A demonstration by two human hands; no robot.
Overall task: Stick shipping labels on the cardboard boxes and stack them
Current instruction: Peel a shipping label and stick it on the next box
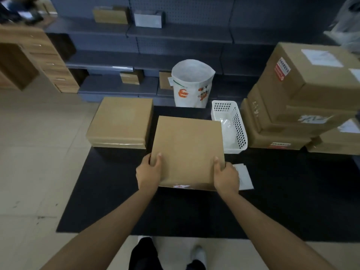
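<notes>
I hold a flat brown cardboard box (188, 149) over the black mat (109, 201). My left hand (149, 171) grips its near left corner with the thumb on top. My right hand (226, 176) grips the near right corner the same way. The box's top face is bare; a white and red mark shows on its near edge. White label sheets (244, 176) lie on the mat just right of my right hand. A stack of plain flat boxes (120, 121) sits to the left. Stacked boxes with labels (303, 98) stand at the right.
A white perforated basket (231, 125) holding clear plastic sits right behind the held box. A white bag-like bin (191, 84) stands farther back. Dark shelving (155, 55) with small boxes lines the back; a wooden drawer unit (39, 55) is at the left. My feet show below.
</notes>
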